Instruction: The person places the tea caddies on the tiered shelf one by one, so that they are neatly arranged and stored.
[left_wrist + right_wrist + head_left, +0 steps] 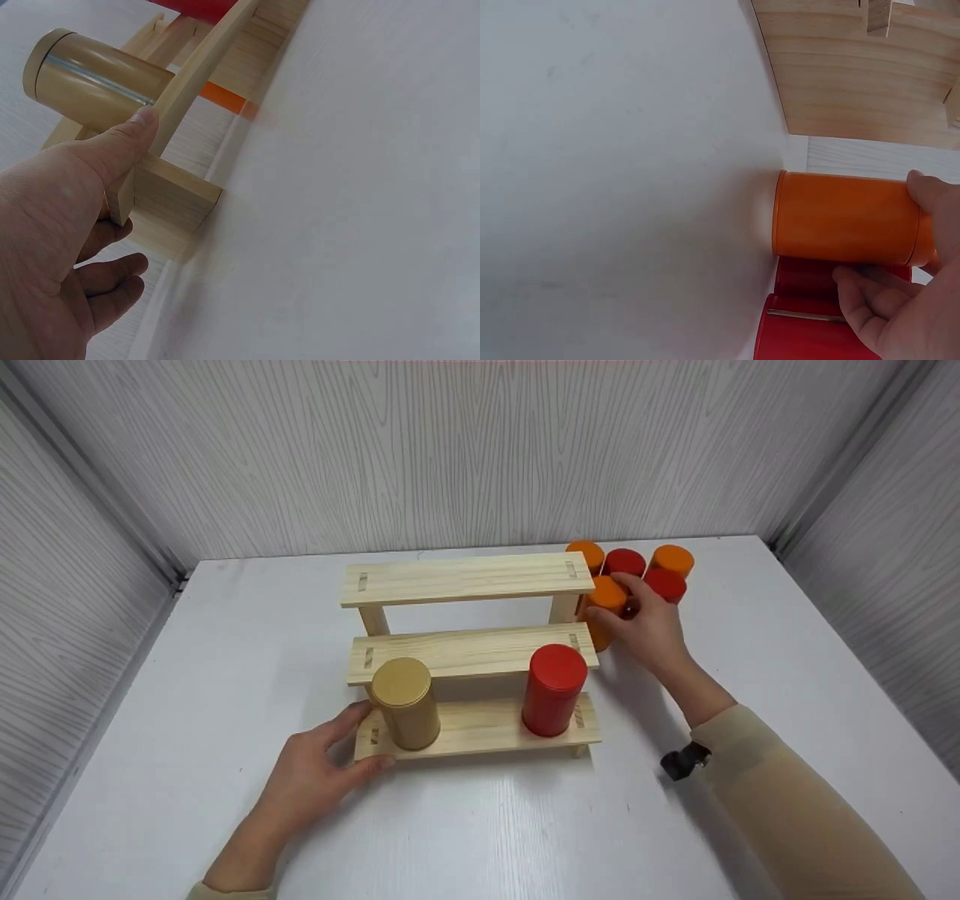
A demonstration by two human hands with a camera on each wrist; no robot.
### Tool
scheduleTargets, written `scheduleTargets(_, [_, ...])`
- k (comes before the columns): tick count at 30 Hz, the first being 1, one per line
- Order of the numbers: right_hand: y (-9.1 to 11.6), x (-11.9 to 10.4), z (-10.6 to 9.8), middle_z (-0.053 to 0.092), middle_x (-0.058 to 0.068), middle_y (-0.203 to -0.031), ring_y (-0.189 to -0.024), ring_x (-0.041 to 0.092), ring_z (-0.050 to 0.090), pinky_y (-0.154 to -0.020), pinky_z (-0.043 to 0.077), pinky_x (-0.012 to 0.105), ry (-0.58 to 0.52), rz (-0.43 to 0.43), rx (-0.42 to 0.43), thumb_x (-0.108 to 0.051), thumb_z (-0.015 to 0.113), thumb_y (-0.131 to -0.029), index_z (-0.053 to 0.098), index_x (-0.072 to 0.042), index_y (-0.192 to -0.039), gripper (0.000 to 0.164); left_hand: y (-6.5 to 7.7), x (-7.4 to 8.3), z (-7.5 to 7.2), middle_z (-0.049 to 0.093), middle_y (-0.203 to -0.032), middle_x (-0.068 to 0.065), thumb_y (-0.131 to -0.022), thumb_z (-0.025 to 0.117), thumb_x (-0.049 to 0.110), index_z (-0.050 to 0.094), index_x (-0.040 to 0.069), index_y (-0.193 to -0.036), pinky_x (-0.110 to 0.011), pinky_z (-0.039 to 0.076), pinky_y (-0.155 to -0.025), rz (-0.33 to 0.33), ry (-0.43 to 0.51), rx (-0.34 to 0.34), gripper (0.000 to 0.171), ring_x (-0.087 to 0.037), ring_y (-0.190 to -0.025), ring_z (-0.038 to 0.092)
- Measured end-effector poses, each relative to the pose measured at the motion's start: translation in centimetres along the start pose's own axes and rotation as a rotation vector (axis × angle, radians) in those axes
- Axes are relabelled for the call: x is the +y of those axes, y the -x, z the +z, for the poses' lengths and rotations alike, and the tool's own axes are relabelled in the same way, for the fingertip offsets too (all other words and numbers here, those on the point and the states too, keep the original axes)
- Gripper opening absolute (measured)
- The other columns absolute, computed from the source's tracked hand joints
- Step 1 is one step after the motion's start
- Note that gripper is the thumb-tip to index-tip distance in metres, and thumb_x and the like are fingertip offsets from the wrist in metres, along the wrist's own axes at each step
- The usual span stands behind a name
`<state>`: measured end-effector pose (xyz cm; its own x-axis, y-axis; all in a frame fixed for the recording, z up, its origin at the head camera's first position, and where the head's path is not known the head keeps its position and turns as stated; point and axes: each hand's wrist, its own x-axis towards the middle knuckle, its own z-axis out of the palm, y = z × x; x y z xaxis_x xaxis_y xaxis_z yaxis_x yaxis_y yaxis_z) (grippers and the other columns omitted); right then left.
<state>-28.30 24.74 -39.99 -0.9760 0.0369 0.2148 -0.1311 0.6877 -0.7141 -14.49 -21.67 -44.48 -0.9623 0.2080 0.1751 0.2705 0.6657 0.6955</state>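
A three-tier wooden stand is on the white table. Its lowest shelf bears a gold canister at the left and a red canister at the right, both upright. My left hand grips the left end of that shelf, its thumb on the front edge beside the gold canister. Just beyond the stand's right side, my right hand holds an orange canister near its top, thumb and fingers on opposite sides. In the right wrist view, that canister's base appears to meet the table.
Behind my right hand stand several more canisters: a far orange one, a red one, another orange one and a nearer red one. A pale wood-grain panel rises along the table's back edge.
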Motion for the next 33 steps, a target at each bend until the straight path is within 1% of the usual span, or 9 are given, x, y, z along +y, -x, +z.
scheduleTargets(7, [0.6, 0.0, -0.3, 0.065, 0.019, -0.131, -0.114, 0.035, 0.060, -0.098, 0.056, 0.046, 0.017, -0.002, -0.013, -0.035, 0.082, -0.096, 0.053, -0.011, -0.155, 0.070, 0.0, 0.2, 0.0, 0.060, -0.151, 0.000, -0.083, 0.090, 0.049, 0.061, 0.024, -0.153, -0.057, 0.045, -0.116, -0.025, -0.008, -0.016, 0.079, -0.031, -0.140, 0.056])
scheduleTargets(12, [1.1, 0.0, -0.5, 0.066, 0.020, -0.131, -0.112, 0.036, 0.062, -0.098, 0.057, 0.047, 0.009, -0.004, -0.026, -0.033, 0.082, -0.096, 0.053, -0.012, -0.154, 0.068, 0.0, 0.3, -0.1, 0.059, -0.153, -0.001, -0.083, 0.090, 0.051, 0.061, 0.023, -0.153, -0.057, 0.045, -0.117, -0.041, -0.014, -0.023, 0.080, -0.032, -0.141, 0.056])
scheduleTargets(19, [2.0, 0.3, -0.9, 0.066, 0.019, -0.135, -0.115, 0.035, 0.062, -0.100, 0.056, 0.047, 0.005, -0.009, -0.034, -0.031, 0.082, -0.096, 0.054, -0.012, -0.153, 0.066, 0.1, 0.1, 0.1, 0.060, -0.151, -0.004, -0.084, 0.091, 0.047, 0.063, 0.020, -0.151, -0.057, 0.047, -0.115, -0.015, -0.004, -0.008, 0.078, -0.033, -0.138, 0.058])
scheduleTargets(22, [2.5, 0.3, -1.1, 0.066, 0.019, -0.133, -0.111, 0.034, 0.062, -0.095, 0.056, 0.043, 0.003, -0.014, -0.040, -0.031, 0.082, -0.096, 0.054, -0.011, -0.153, 0.066, 0.1, 0.0, 0.1, 0.060, -0.151, -0.004, -0.084, 0.091, 0.046, 0.063, 0.020, -0.151, -0.056, 0.047, -0.115, -0.010, -0.004, -0.006, 0.077, -0.033, -0.138, 0.058])
scheduleTargets(25, [2.8, 0.3, -1.3, 0.067, 0.017, -0.129, -0.105, 0.032, 0.060, -0.088, 0.054, 0.038, 0.010, -0.010, -0.047, -0.031, 0.082, -0.096, 0.054, -0.012, -0.153, 0.066, 0.1, 0.0, 0.2, 0.060, -0.151, -0.003, -0.084, 0.091, 0.045, 0.062, 0.021, -0.151, -0.056, 0.047, -0.115, -0.006, 0.002, -0.006, 0.077, -0.033, -0.138, 0.058])
scheduleTargets(27, [3.1, 0.2, -1.5, 0.067, 0.016, -0.128, -0.104, 0.032, 0.058, -0.085, 0.053, 0.037, 0.014, -0.003, -0.055, -0.031, 0.082, -0.096, 0.054, -0.012, -0.154, 0.067, 0.0, 0.0, 0.1, 0.060, -0.151, -0.002, -0.084, 0.091, 0.046, 0.062, 0.022, -0.151, -0.056, 0.046, -0.115, -0.007, 0.007, -0.007, 0.077, -0.033, -0.139, 0.058])
scheduleTargets(33, [3.7, 0.0, -2.1, 0.065, 0.015, -0.136, -0.111, 0.034, 0.062, -0.094, 0.058, 0.041, 0.014, -0.009, -0.083, -0.028, 0.081, -0.097, 0.054, -0.011, -0.154, 0.066, 0.0, 0.0, 0.0, 0.058, -0.153, -0.002, -0.085, 0.090, 0.049, 0.060, 0.023, -0.153, -0.057, 0.045, -0.116, -0.020, -0.004, -0.021, 0.079, -0.033, -0.140, 0.056])
